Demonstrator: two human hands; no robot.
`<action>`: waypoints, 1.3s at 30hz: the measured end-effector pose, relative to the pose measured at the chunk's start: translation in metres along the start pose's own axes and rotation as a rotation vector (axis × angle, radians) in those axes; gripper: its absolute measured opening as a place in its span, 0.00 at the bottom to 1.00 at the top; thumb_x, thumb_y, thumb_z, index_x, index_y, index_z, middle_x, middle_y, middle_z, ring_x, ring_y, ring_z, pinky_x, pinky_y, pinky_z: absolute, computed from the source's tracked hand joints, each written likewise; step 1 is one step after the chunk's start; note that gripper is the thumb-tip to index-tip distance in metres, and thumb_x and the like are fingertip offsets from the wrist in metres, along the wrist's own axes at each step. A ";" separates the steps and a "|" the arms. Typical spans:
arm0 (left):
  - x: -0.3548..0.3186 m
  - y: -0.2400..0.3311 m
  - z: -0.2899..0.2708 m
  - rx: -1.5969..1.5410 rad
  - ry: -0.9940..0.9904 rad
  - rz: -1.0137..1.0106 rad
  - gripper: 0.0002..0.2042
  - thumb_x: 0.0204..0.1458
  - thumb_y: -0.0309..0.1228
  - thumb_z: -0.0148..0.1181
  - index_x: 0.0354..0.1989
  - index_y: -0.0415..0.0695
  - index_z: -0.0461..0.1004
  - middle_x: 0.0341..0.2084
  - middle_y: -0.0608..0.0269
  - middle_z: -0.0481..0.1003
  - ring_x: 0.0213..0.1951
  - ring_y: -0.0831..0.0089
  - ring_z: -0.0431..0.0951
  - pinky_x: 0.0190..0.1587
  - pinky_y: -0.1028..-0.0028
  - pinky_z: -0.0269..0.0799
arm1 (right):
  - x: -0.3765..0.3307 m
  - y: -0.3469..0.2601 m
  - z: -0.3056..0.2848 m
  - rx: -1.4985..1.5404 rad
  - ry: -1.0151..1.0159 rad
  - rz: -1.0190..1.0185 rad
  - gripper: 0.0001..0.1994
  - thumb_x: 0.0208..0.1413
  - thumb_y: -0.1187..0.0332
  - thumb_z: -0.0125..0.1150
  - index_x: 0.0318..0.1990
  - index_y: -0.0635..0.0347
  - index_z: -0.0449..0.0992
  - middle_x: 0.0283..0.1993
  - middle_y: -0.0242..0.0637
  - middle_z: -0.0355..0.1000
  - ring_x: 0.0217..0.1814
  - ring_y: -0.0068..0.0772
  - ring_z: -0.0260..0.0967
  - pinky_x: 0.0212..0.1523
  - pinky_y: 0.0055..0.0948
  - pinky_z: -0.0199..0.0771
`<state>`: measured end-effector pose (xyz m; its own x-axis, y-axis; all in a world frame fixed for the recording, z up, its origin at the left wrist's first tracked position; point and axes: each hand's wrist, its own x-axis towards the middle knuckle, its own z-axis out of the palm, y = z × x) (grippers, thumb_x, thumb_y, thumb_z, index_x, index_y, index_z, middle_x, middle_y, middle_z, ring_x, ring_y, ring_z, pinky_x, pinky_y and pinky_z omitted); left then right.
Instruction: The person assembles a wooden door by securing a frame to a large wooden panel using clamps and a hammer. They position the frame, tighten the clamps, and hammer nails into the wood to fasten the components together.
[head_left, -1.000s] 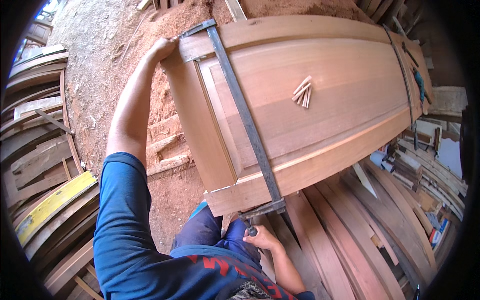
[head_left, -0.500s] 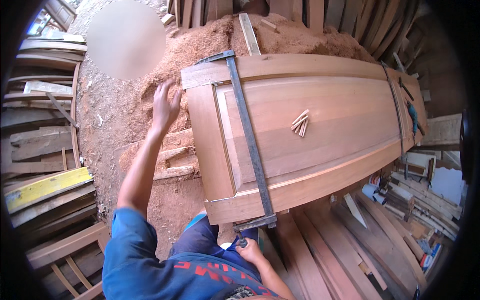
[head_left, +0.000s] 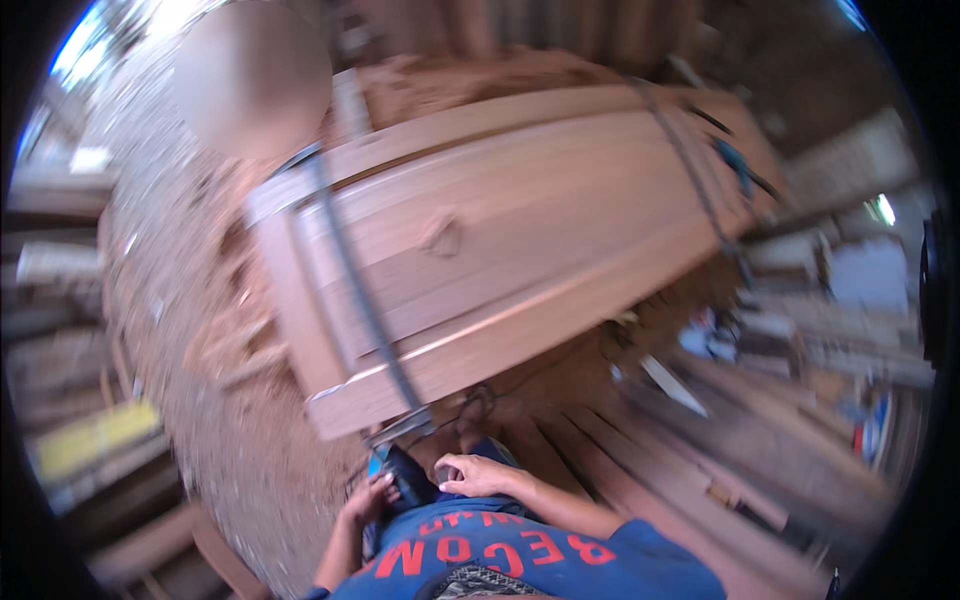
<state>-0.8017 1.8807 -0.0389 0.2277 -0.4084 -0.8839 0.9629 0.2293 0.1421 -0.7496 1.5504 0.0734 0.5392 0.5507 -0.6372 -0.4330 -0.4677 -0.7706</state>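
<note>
Right hand: fingers curled; cannot tell whether they grip anything. Left hand: fingers partly bent, hold unclear in blur. Both just off near edge of panelled wooden door, by left corner. Bar clamp spans door near left end, lower end past near edge. Small wooden sticks mid-panel, toward left end. Second bar clamp, teal tool at right end.

Brown dirt floor beside stacked timber
</note>
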 end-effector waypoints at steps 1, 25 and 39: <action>0.004 0.005 0.026 -0.074 -0.046 0.017 0.26 0.53 0.37 0.66 0.59 0.45 0.68 0.40 0.65 0.77 0.43 0.70 0.78 0.48 0.67 0.73 | -0.019 0.011 -0.017 0.020 0.001 0.052 0.27 0.58 0.54 0.64 0.60 0.58 0.69 0.44 0.46 0.78 0.46 0.42 0.77 0.48 0.38 0.77; 0.069 -0.041 0.098 0.425 1.119 0.481 0.08 0.45 0.26 0.57 0.30 0.34 0.76 0.17 0.53 0.73 0.20 0.56 0.75 0.24 0.58 0.70 | -0.117 0.062 -0.258 -0.275 0.335 0.218 0.19 0.61 0.61 0.58 0.55 0.63 0.72 0.43 0.47 0.80 0.47 0.48 0.78 0.48 0.41 0.76; 0.047 -0.026 0.265 1.215 1.670 -0.102 0.20 0.44 0.37 0.64 0.39 0.32 0.79 0.30 0.45 0.80 0.34 0.52 0.81 0.39 0.57 0.75 | -0.400 0.321 -0.921 -0.251 1.814 0.038 0.18 0.51 0.78 0.56 0.51 0.59 0.74 0.37 0.37 0.73 0.39 0.35 0.72 0.39 0.35 0.75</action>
<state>-0.7780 1.6216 0.0342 0.5318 0.8022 -0.2713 0.7044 -0.5968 -0.3843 -0.4391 0.5429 0.0940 0.6329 -0.7224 0.2786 -0.4484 -0.6353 -0.6288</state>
